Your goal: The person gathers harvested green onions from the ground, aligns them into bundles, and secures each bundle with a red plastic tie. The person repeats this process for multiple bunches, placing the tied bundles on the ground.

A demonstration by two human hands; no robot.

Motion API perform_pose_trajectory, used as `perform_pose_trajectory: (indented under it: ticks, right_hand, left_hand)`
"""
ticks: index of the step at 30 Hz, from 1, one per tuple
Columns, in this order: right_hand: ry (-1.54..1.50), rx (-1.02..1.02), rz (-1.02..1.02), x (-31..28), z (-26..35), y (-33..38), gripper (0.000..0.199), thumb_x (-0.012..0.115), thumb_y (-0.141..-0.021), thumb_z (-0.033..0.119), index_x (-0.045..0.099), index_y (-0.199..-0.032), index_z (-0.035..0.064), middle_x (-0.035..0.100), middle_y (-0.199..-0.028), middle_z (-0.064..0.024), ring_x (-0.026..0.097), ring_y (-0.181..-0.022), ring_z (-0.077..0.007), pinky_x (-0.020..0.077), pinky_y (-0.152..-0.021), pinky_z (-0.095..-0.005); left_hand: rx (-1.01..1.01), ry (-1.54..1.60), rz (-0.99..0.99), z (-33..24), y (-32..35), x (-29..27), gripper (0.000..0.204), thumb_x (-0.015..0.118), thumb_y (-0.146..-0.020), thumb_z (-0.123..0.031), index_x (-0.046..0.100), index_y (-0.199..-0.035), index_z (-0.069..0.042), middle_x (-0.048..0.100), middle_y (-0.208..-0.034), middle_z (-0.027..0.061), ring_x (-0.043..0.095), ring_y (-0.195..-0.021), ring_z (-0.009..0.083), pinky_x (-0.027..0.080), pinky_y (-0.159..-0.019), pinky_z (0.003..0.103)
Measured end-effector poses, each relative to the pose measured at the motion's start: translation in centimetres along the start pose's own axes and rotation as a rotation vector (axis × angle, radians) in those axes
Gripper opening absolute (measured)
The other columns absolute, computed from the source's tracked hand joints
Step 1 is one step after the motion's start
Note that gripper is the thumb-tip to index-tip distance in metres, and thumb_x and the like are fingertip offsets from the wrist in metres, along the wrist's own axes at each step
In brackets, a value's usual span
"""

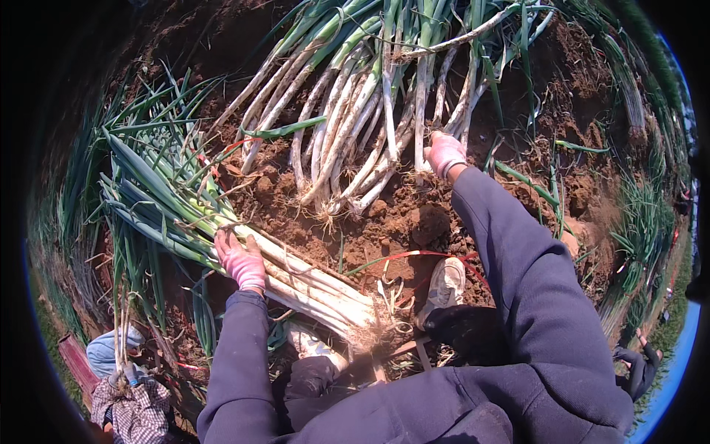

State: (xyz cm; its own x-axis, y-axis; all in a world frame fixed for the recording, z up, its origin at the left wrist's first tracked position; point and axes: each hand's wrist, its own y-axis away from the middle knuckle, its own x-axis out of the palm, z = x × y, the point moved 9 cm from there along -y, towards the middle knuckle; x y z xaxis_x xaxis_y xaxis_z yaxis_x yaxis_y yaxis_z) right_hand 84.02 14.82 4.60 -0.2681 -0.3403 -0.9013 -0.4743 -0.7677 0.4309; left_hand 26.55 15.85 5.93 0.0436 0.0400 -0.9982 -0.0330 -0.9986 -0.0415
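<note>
A bundle of long green onions (318, 280) slants across my lap, green leaves to the upper left and white, rooted ends by my shoes. My left hand (242, 260), in a pink glove with bare fingertips, is closed over the middle of its stalks. Ahead on the soil lies a loose pile of green onions (347, 122), roots toward me. At its right part my right hand (446, 153), gloved alike, is closed around the lower end of a single green onion stalk (420, 111). Its fingertips are partly hidden.
Red strips of tape (414, 254) lie on the clumpy brown soil (396, 222) near my shoes (446, 285). More green onions (159, 111) stretch along the left, others (640, 229) along the right. A person in a checked top (137, 403) works at lower left; another (642, 366) is at far right.
</note>
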Motion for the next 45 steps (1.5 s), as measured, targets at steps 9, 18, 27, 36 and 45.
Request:
perform_pose_trajectory:
  ticks: [9, 18, 27, 36, 45]
  right_hand:
    - [-0.472, 0.119, -0.319, -1.0, -7.2, -7.1, 0.037, 0.069, -0.093, 0.036, 0.072, -0.114, 0.0052, 0.076, -0.104, -0.0181, 0.072, -0.101, -0.0313, 0.0541, -0.092, -0.0393]
    - [-1.228, 0.598, -0.223, -4.3, -2.8, -20.4, 0.075, 0.066, -0.09, 0.069, 0.068, -0.116, -0.0004, 0.069, -0.095, -0.0085, 0.066, -0.076, -0.0273, 0.0596, -0.072, -0.0411]
    - [-1.686, 0.308, -0.317, -5.2, -7.5, -25.8, 0.028, 0.063, -0.094, 0.023, 0.071, -0.106, -0.0013, 0.074, -0.103, -0.0144, 0.068, -0.089, -0.0256, 0.0567, -0.077, -0.0405]
    - [-1.852, 0.413, -0.126, -4.6, -2.1, -24.2, 0.048, 0.082, -0.089, 0.043, 0.07, -0.117, 0.0065, 0.067, -0.109, -0.0071, 0.065, -0.103, -0.0223, 0.057, -0.072, -0.0409]
    - [-2.111, -0.103, -0.144, -14.6, -3.5, -15.6, 0.025, 0.062, -0.098, 0.022, 0.06, -0.111, 0.0005, 0.067, -0.087, -0.006, 0.065, -0.076, -0.0208, 0.0557, -0.07, -0.0369]
  left_hand:
    - [-0.091, -0.03, -0.136, -2.9, 2.2, -1.2, 0.063, 0.06, -0.101, -0.03, 0.043, -0.149, 0.007, 0.038, -0.157, 0.0181, 0.026, -0.151, 0.0326, 0.021, -0.127, 0.041]
    - [-0.09, -0.015, -0.161, -3.0, 2.2, -1.4, 0.069, 0.063, -0.096, -0.035, 0.042, -0.15, 0.003, 0.041, -0.152, 0.0185, 0.031, -0.147, 0.0369, 0.024, -0.125, 0.048]
    - [-0.09, 0.002, -0.135, -3.2, 1.7, 0.0, 0.073, 0.059, -0.098, -0.04, 0.039, -0.152, 0.004, 0.037, -0.156, 0.0207, 0.028, -0.149, 0.0359, 0.02, -0.125, 0.048]
    - [-0.053, -0.052, -0.186, -3.6, 1.9, -1.2, 0.07, 0.055, -0.1, -0.044, 0.042, -0.149, 0.004, 0.043, -0.152, 0.0199, 0.031, -0.147, 0.0366, 0.024, -0.124, 0.049]
    - [-0.066, -0.043, -0.162, -2.7, 2.2, -0.5, 0.074, 0.059, -0.097, -0.042, 0.039, -0.152, 0.004, 0.04, -0.153, 0.0211, 0.032, -0.147, 0.0381, 0.024, -0.124, 0.05]
